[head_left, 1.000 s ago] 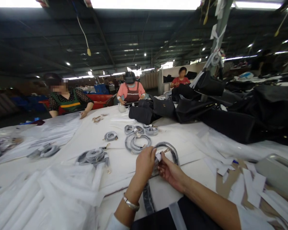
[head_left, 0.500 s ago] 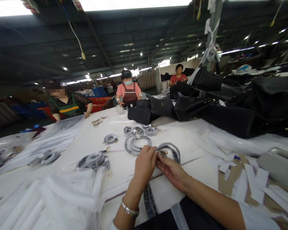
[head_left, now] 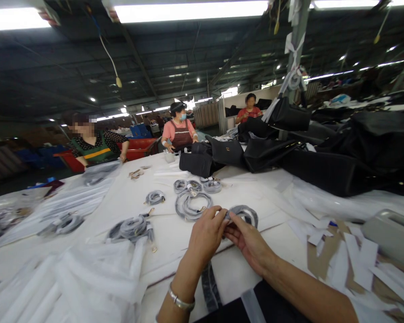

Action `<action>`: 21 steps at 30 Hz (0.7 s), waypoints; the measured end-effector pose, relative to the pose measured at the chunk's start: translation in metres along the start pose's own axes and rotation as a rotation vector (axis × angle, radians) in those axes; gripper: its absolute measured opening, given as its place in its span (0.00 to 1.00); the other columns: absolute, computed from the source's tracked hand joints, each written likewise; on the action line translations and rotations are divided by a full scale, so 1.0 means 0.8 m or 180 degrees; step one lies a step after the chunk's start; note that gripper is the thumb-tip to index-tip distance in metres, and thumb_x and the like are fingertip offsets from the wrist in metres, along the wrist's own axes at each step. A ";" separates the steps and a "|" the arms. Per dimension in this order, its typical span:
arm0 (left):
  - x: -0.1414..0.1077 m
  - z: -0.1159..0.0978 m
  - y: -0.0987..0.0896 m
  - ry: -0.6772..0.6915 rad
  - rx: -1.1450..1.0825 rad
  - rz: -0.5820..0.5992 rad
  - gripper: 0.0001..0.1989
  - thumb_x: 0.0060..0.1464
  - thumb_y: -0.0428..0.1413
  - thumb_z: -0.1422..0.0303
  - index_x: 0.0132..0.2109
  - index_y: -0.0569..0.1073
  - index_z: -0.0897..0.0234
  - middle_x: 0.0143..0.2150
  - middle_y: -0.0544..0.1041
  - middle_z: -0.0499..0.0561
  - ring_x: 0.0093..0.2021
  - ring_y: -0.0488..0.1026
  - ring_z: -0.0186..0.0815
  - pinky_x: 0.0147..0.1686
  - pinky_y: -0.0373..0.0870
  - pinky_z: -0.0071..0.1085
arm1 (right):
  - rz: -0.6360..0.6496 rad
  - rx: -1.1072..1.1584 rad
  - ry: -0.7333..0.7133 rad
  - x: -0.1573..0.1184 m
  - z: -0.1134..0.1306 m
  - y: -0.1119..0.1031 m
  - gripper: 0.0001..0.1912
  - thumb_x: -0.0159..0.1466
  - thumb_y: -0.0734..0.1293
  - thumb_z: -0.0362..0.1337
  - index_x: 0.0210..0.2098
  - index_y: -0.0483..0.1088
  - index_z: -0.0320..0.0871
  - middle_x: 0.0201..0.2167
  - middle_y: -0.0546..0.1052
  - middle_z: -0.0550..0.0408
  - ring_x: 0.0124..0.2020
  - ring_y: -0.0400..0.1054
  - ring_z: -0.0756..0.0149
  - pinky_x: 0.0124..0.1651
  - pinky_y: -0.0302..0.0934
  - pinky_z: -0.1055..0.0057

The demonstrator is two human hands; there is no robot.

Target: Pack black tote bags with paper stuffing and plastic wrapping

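Both hands hold a coiled bag strap (head_left: pixel 251 215), grey and wrapped in clear film, whose loops stick out beyond my fingers to the right. My left hand (head_left: pixel 207 233), with a silver bangle at the wrist, is closed on the coil's near left side. Against it, my right hand (head_left: pixel 249 242) pinches the same coil between thumb and fingers. The fingertips hide part of the strap. Just beyond lies a loose larger strap coil (head_left: pixel 178 208) with a gold clasp. Below my hands, a dark wrapped strip (head_left: pixel 210 285) runs toward the table's near edge.
Several smaller strap coils (head_left: pixel 155 197) lie on the white table (head_left: pixel 168 251). White plastic sleeves (head_left: pixel 97 278) cover the near left. Black bags (head_left: pixel 229 152) are heaped at the far right, paper strips (head_left: pixel 363 260) at the near right. A co-worker (head_left: pixel 97 143) stands at the left; others sit beyond.
The held coil has shifted slightly right and turned; its gold clasp, visible before, is now hidden. My fingers have moved closer together around it. The middle co-worker's head has turned.
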State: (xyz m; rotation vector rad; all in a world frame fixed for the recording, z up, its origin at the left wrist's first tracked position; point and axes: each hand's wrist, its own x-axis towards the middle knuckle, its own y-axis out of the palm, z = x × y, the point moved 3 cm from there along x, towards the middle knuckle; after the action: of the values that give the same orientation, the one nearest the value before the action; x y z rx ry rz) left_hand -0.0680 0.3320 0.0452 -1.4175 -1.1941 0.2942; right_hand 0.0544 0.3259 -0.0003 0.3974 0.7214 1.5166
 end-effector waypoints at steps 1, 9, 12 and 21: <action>0.000 0.000 0.001 -0.0015 -0.0077 -0.0019 0.15 0.66 0.49 0.67 0.57 0.71 0.58 0.56 0.73 0.54 0.56 0.69 0.43 0.58 0.67 0.42 | -0.0070 0.0058 -0.0003 0.001 -0.001 -0.002 0.20 0.51 0.79 0.47 0.37 0.77 0.42 0.34 0.80 0.54 0.37 0.74 0.64 0.46 0.69 0.69; -0.005 0.019 -0.002 -0.0856 -0.1466 -0.0133 0.18 0.65 0.49 0.58 0.56 0.75 0.58 0.54 0.78 0.53 0.55 0.73 0.43 0.57 0.68 0.41 | 0.0073 -0.0223 -0.0085 0.000 -0.005 -0.008 0.21 0.54 0.76 0.51 0.38 0.78 0.42 0.37 0.79 0.53 0.43 0.71 0.63 0.47 0.64 0.69; -0.006 0.026 -0.009 -0.1068 -0.1745 0.0424 0.20 0.61 0.53 0.55 0.54 0.76 0.60 0.54 0.79 0.53 0.54 0.74 0.46 0.56 0.69 0.40 | 0.0085 -0.0864 -0.0184 -0.008 0.000 -0.008 0.22 0.58 0.71 0.56 0.36 0.77 0.42 0.35 0.76 0.53 0.41 0.68 0.64 0.42 0.61 0.70; -0.026 -0.016 -0.049 -0.1835 -0.2374 0.0015 0.29 0.53 0.61 0.52 0.57 0.74 0.62 0.56 0.77 0.53 0.62 0.68 0.49 0.63 0.62 0.44 | 0.0582 -0.1597 -0.0609 -0.034 0.038 0.020 0.28 0.62 0.64 0.60 0.21 0.67 0.42 0.21 0.67 0.60 0.26 0.62 0.70 0.33 0.58 0.71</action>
State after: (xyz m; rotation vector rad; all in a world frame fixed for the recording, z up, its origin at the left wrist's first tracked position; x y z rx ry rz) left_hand -0.0860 0.2999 0.0725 -2.0550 -1.8959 0.2813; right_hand 0.0645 0.3062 0.0373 0.2253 0.1426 1.7391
